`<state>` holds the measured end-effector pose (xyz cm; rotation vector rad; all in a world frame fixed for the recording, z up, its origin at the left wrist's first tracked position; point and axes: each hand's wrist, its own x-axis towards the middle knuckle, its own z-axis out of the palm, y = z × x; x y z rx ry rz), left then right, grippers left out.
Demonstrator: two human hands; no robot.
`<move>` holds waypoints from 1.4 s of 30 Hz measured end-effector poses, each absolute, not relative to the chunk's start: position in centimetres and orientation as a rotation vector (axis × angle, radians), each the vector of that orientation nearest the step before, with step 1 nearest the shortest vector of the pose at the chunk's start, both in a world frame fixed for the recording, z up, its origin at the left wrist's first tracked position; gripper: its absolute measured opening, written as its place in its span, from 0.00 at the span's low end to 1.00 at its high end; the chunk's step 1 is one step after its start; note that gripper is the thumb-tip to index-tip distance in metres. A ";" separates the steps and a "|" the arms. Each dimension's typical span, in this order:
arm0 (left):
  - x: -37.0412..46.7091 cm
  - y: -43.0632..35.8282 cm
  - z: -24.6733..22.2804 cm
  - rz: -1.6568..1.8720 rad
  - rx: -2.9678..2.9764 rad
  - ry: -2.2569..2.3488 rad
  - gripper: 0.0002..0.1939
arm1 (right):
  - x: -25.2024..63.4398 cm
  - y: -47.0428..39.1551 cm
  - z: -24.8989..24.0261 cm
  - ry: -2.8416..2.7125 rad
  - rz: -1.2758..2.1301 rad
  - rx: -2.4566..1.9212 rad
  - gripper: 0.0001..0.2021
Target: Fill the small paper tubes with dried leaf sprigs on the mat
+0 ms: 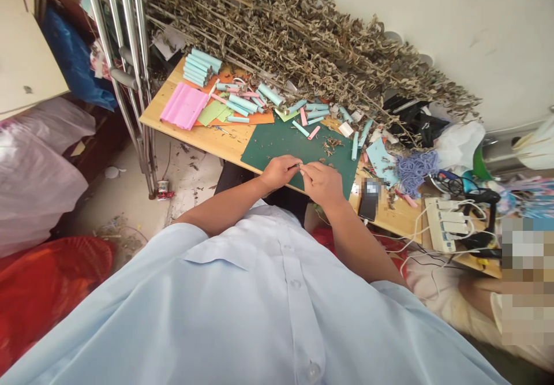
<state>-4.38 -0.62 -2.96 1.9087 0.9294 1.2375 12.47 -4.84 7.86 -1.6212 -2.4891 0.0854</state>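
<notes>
Over the near edge of the green cutting mat [277, 142], my left hand [279, 171] and my right hand [323, 183] meet with fingertips pinched together. Between them is a tiny dark piece, too small to name. A little pile of dried plant bits [332, 145] lies on the mat beyond my right hand. Pink and light blue paper tubes [302, 129] rest near the mat's far edge. More blue tubes [244, 103] are strewn to the left, beside a bundle of blue tubes [201, 64] and some pink paper [185, 105].
Dried leafy stalks [277, 33] are heaped along the wall behind the wooden table [225, 142]. Metal crutches [130, 56] stand at its left end. On the right are a phone [369, 203], purple yarn [415, 170] and a power strip [444, 223] with trailing cables. Another person's arm [476, 298] shows at far right.
</notes>
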 end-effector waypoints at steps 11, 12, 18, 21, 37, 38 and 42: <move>-4.5 -0.7 -2.7 1.210 1.903 0.917 0.12 | 10.9 -2.4 10.6 -2.663 0.219 -1.796 0.15; -4.5 -0.7 -2.8 1.217 1.899 0.913 0.12 | 10.9 -2.3 10.6 -2.677 0.229 -1.794 0.15; -4.5 -0.6 -2.8 1.248 1.900 0.913 0.13 | 10.8 -1.9 11.0 -2.713 0.265 -1.835 0.15; -4.6 -0.6 -2.6 1.233 1.902 0.927 0.13 | 10.7 -1.6 11.2 -2.718 0.288 -1.857 0.16; -4.4 -0.6 -2.6 1.209 1.869 1.069 0.08 | 19.6 -1.5 7.9 -1.974 0.276 -1.956 0.14; -4.4 -0.5 -2.6 1.214 1.868 1.072 0.08 | 20.3 -1.4 7.1 -1.947 0.282 -1.992 0.14; -4.3 -0.3 -2.9 1.230 1.857 1.085 0.08 | 21.6 -1.0 4.5 -1.952 0.310 -1.990 0.15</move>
